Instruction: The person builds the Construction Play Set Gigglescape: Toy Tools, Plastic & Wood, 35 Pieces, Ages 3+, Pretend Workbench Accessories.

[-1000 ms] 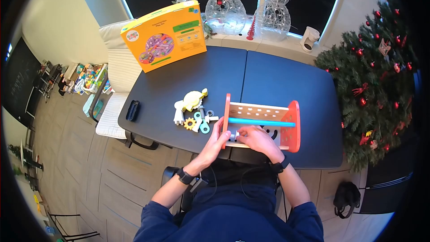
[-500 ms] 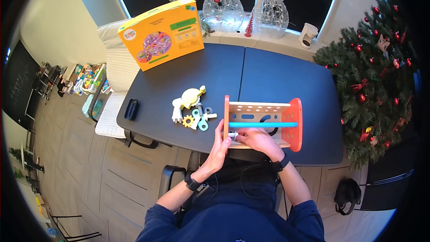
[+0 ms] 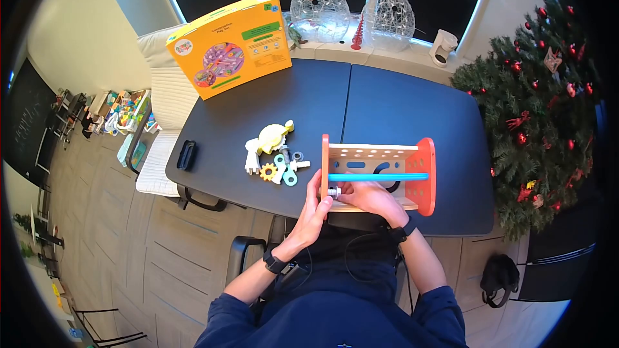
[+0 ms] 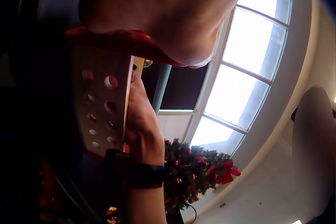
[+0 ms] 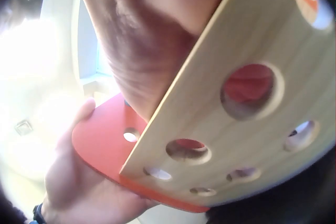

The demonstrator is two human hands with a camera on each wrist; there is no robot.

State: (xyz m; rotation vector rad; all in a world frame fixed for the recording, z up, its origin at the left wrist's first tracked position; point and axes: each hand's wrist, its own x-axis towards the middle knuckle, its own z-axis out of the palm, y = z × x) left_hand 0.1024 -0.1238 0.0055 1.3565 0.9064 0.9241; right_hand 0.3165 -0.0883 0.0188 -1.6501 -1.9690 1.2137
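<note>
A toy toolbox with red end panels (image 3: 426, 177), perforated wooden sides (image 5: 210, 113) and a blue rod handle (image 3: 380, 178) is at the table's near edge. My left hand (image 3: 312, 216) grips its left end panel, thumb on the near side and fingers on the outer face. Reaching inside under the rod, my right hand (image 3: 375, 198) pinches a pale toy screw (image 3: 333, 192) against that same panel; its fingertips are partly hidden. The right wrist view shows the left hand (image 5: 86, 187) around the red panel, beside a wooden side with round holes.
Left of the toolbox lie a yellow-and-white toy piece (image 3: 273, 138), a yellow gear (image 3: 268, 171), a teal link (image 3: 289, 176) and loose bolts. A yellow box (image 3: 232, 45) stands at the back, a dark case (image 3: 186, 155) at the left edge. A decorated tree (image 3: 529, 116) is at the right.
The toolbox has tilted slightly, showing more of its slotted inside. The right hand keeps the screw at the left panel, and the left hand keeps its grip there. The head view has shifted slightly.
</note>
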